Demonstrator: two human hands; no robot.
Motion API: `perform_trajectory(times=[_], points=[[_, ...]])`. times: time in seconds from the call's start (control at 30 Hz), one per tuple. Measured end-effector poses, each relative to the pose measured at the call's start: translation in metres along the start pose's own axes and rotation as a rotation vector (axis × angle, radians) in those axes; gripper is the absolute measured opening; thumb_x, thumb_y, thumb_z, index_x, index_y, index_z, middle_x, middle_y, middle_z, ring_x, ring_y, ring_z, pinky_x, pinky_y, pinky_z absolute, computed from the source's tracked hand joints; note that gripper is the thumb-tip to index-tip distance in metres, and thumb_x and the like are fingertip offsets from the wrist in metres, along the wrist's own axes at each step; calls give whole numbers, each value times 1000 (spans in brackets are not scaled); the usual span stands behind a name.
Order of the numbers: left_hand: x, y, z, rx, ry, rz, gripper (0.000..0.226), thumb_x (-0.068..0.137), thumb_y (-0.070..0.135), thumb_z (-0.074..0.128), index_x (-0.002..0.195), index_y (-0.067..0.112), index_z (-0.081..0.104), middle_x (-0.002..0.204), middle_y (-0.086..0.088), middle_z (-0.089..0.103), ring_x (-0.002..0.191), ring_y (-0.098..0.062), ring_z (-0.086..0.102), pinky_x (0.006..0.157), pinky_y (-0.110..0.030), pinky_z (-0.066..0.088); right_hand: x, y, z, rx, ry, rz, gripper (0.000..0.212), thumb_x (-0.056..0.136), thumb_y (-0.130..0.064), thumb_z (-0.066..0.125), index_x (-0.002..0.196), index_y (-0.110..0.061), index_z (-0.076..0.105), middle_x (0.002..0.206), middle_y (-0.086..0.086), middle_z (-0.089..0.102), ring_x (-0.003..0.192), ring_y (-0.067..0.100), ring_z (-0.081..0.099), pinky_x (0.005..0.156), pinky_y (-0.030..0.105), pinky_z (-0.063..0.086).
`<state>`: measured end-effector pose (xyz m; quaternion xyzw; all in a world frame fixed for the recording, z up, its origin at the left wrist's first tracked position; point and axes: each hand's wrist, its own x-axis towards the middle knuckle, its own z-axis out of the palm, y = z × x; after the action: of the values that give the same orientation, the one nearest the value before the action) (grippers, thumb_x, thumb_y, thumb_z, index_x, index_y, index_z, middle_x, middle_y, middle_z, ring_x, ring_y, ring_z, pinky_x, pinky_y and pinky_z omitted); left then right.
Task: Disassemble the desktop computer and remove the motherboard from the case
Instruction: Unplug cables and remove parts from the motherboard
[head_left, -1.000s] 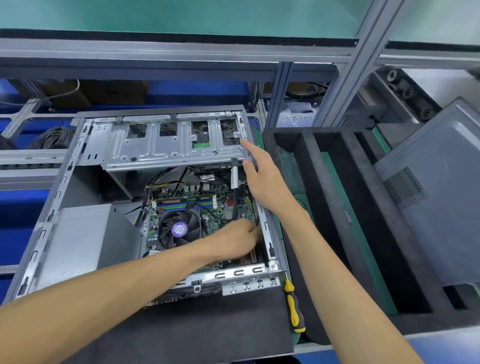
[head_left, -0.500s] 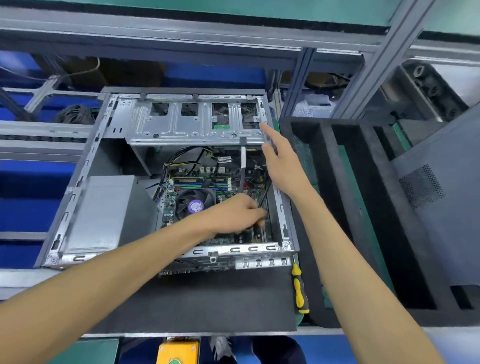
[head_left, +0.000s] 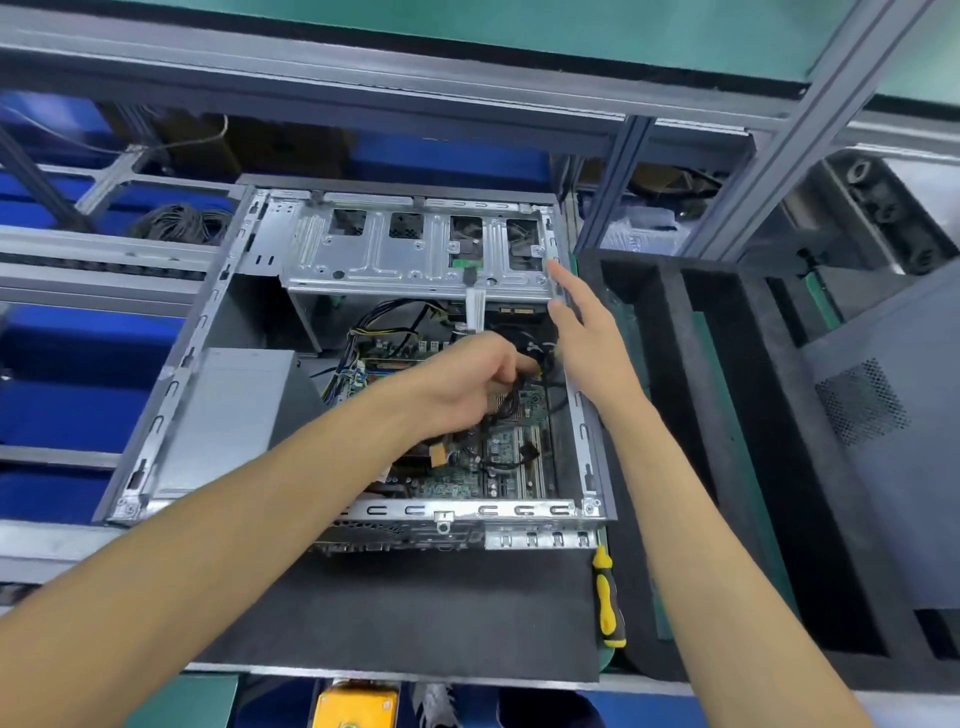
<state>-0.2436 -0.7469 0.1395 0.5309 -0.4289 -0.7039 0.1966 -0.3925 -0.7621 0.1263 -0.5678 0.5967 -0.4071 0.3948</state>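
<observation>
Desk (head_left: 62, 545) of grey metal under dark foam mat (head_left: 415, 613); left hand (head_left: 467, 384) pinching black cables (head_left: 511, 400), right hand (head_left: 587, 332) straight-fingered on open steel case (head_left: 171, 384); no legible writing.

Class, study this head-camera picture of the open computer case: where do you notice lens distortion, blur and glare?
Head view: the wide lens bows the shelf rails along the top; the left hand, curled on black cables, looks slightly soft, as does the right hand; the metal drive cage catches bright reflections; lighting is otherwise even, and the screwdriver stays fairly crisp.
</observation>
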Motion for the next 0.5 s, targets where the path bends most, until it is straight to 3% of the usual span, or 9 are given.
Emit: perform_trajectory(times=[0.07, 0.1, 0.17, 0.23, 0.4, 0.5], points=[[10, 1, 3, -63, -5, -66, 42, 89, -3, 44, 129, 0, 54, 121, -8, 51, 112, -23, 44, 120, -46, 21, 0, 0, 0, 0, -2, -1, 46, 107, -20, 40, 151, -31, 41, 157, -15, 36, 141, -2, 30, 109, 16, 22], [15, 1, 7, -23, 8, -71, 36, 92, -3, 46, 126, 3, 55, 127, -9, 49, 116, -23, 43, 118, -43, 23, 1, 0, 0, 1, -1, -3, 45, 107, -20, 40, 151, -30, 41, 156, -15, 37, 142, -2, 30, 110, 16, 22], [26, -1, 16, 128, 36, -16, 25, 94, -4, 47, 109, 12, 60, 125, -8, 54, 114, -23, 47, 100, -33, 39, 1, 1, 0, 6, 3, -2, 45, 107, -19, 40, 151, -29, 42, 156, -15, 38, 142, -2, 31, 113, 18, 22], [37, -4, 23, 325, 104, 54, 22, 95, 0, 47, 106, 13, 61, 112, -9, 61, 103, -24, 55, 82, -30, 43, 2, 1, 0, 9, 7, -2, 45, 107, -18, 40, 151, -29, 42, 156, -14, 38, 142, -1, 31, 115, 19, 22], [51, -9, 24, 680, 243, 207, 17, 96, 15, 56, 98, 8, 72, 100, -13, 71, 101, -32, 64, 83, -33, 51, 1, 2, 0, 2, 6, -11, 45, 107, -18, 40, 151, -28, 41, 155, -13, 38, 136, -6, 32, 111, 15, 23], [56, -9, 28, 769, 270, 300, 23, 94, 17, 56, 73, 11, 62, 83, -18, 68, 88, -39, 64, 79, -44, 54, 2, 2, 0, -5, 7, -12, 45, 107, -18, 39, 151, -29, 41, 155, -14, 39, 136, -7, 32, 107, 13, 23]])
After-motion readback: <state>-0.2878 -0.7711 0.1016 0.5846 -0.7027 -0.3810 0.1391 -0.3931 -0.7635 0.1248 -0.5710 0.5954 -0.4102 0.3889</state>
